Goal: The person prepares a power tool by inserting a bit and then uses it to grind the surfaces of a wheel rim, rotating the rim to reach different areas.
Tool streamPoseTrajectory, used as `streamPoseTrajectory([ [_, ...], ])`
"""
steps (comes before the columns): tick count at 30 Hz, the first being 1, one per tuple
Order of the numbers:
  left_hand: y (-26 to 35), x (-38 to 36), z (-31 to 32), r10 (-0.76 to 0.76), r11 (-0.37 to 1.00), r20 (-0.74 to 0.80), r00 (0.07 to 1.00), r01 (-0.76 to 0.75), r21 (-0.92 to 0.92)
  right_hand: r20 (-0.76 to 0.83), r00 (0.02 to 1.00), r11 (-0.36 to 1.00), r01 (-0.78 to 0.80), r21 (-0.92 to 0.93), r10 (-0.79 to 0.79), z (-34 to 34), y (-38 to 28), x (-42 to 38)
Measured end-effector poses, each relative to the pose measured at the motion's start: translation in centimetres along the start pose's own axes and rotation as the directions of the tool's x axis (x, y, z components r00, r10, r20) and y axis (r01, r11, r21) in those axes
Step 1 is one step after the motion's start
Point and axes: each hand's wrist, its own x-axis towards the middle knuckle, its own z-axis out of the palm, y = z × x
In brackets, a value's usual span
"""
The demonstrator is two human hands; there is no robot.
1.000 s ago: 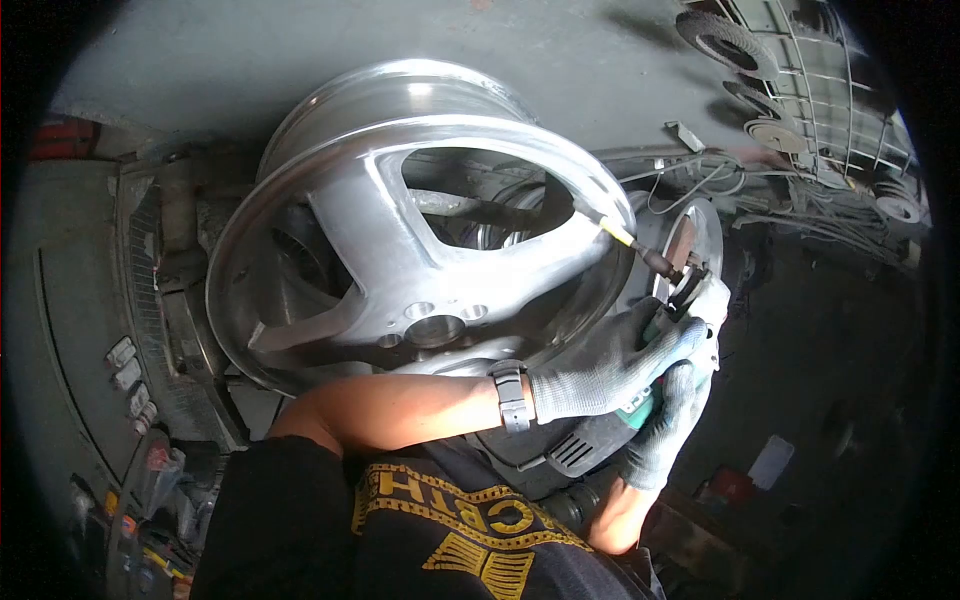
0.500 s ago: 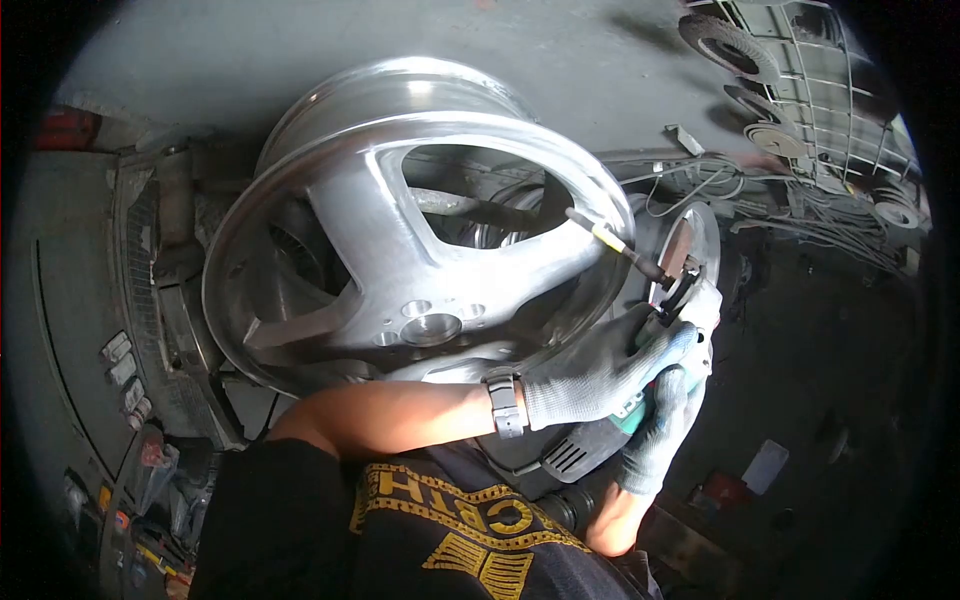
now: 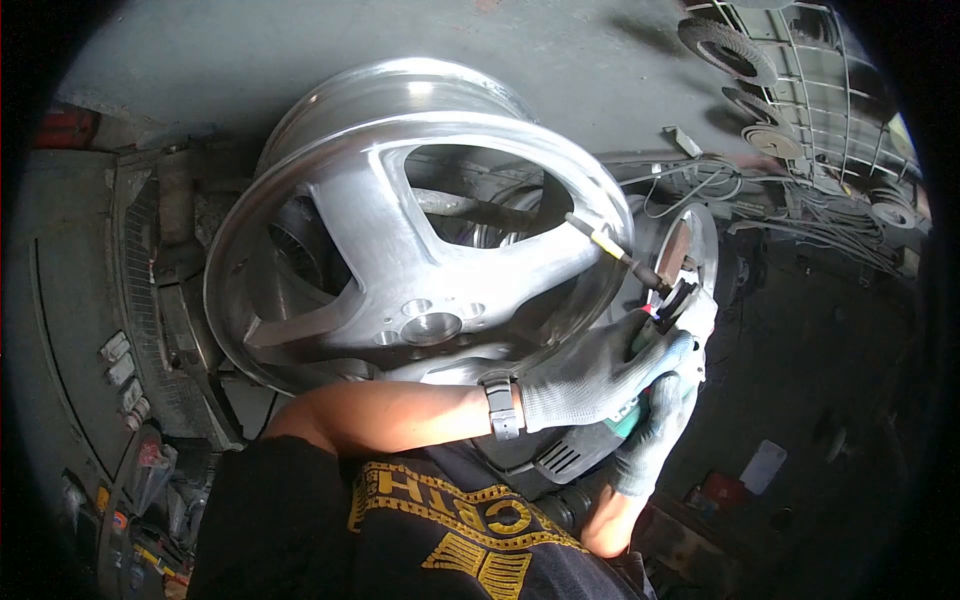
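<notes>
A silvery metal wheel rim [image 3: 375, 225] stands tilted in front of me. To its right, both of my gloved hands hold a green and dark power tool [image 3: 570, 455]. My left hand [image 3: 590, 380], with a watch on its wrist, is closed around the tool's front part. My right hand [image 3: 655, 435] grips the body just below, its fingers partly hidden. From the tool's front a thin shaft with a yellow band [image 3: 606, 243] points up and left, its tip over the rim's outer edge beside a spoke.
Abrasive discs [image 3: 728, 50] hang on a wire rack [image 3: 848, 90] at the upper right. Tangled cables [image 3: 800, 205] lie beneath. A round metal part [image 3: 703, 235] is behind the tool. Tools and small items [image 3: 150, 550] lie at the lower left.
The tool and both hands have shifted slightly left and down. The shaft's tip has barely moved, and the wheel rim remains in place.
</notes>
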Motion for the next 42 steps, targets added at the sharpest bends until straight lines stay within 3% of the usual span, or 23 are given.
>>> streamPoseTrajectory([
  [1, 0.8, -0.1, -0.4, -0.002, 1.0, 0.002, 1.0, 0.002, 0.001, 0.01, 1.0, 1.0, 0.003, -0.012, -0.003, -0.1, 0.1, -0.2],
  [3, 3.0, -0.2, -1.3, -0.214, 0.933, 0.037, 0.976, 0.215, -0.289, 0.02, 1.0, 1.0, -0.022, 0.004, 0.022, 0.1, -0.2, -0.8],
  [7, 3.0, -1.8, -0.9, -0.122, 0.935, -0.059, 0.991, 0.095, -0.34, 0.045, 0.996, 0.997, -0.081, 0.001, 0.081, 0.2, -0.1, -1.4],
  [9, 2.0, -2.8, -0.6, -0.089, 0.977, -0.12, 0.989, 0.063, -0.204, 0.037, 0.997, 0.997, -0.07, 0.043, 0.068, 0.7, -0.4, -1.8],
  [10, 2.2, -2.9, -1.0, -0.176, 0.968, -0.042, 0.984, 0.165, -0.192, 0.035, 0.995, 0.995, -0.096, 0.031, 0.095, 0.7, -0.6, -1.9],
  [17, 3.3, -0.3, -1.5, -0.16, 0.926, 0.002, 0.987, 0.151, -0.346, -0.007, 0.998, 0.997, -0.07, -0.024, 0.07, 0.6, -0.4, -0.9],
  [19, 2.4, 0.3, -1.1, -0.049, 0.952, -0.013, 0.999, 0.043, -0.304, -0.057, 0.998, 0.999, -0.021, 0.032, 0.022, 0.8, 0.1, -0.7],
  [20, 2.3, 0.5, -1.2, -0.162, 0.921, 0.063, 0.985, 0.173, -0.348, -0.032, 0.999, 1.0, -0.007, 0.026, 0.008, 0.6, 0.2, -0.7],
  [23, 2.3, -0.3, -1.4, -0.137, 0.879, 0.068, 0.988, 0.153, -0.452, -0.007, 1.0, 0.999, 0.003, 0.035, -0.003, 0.5, 1.1, -1.1],
  [27, 1.9, -2.2, -1.9, -0.116, 0.894, 0.08, 0.99, 0.139, -0.426, 0.027, 0.999, 0.997, -0.046, 0.059, 0.044, 1.2, 1.0, -2.4],
  [31, 1.3, -4.0, -1.9, -0.088, 0.95, -0.044, 0.995, 0.071, -0.305, 0.071, 0.993, 0.994, -0.095, 0.05, 0.091, 1.2, 1.6, -3.5],
  [33, 0.7, -4.5, -1.5, 0.074, 0.988, -0.195, 0.978, -0.098, -0.117, 0.077, 0.992, 0.993, -0.107, 0.051, 0.103, 1.3, 1.7, -3.8],
  [34, 1.1, -4.7, -1.8, -0.032, 0.982, -0.143, 0.989, 0.005, -0.191, 0.081, 0.99, 0.992, -0.119, 0.049, 0.115, 1.4, 1.7, -3.9],
  [35, 1.4, -4.4, -2.0, -0.032, 0.982, -0.141, 0.989, 0.005, -0.188, 0.08, 0.99, 0.992, -0.118, 0.052, 0.114, 1.4, 1.7, -3.9],
  [37, 1.7, -3.6, -2.2, -0.067, 0.926, 0.015, 0.998, 0.068, -0.372, 0.059, 0.995, 0.992, -0.09, 0.087, 0.085, 1.2, 1.7, -3.4],
  [38, 1.7, -3.0, -1.4, -0.098, 0.876, 0.005, 0.995, 0.089, -0.474, 0.052, 0.998, 0.992, -0.038, 0.122, 0.031, 0.9, 2.1, -3.2],
  [42, 1.4, -0.5, -1.7, -0.127, 0.892, 0.151, 0.98, 0.179, -0.414, -0.095, 0.995, 0.995, 0.046, 0.086, -0.038, 0.9, 2.3, -2.5],
])
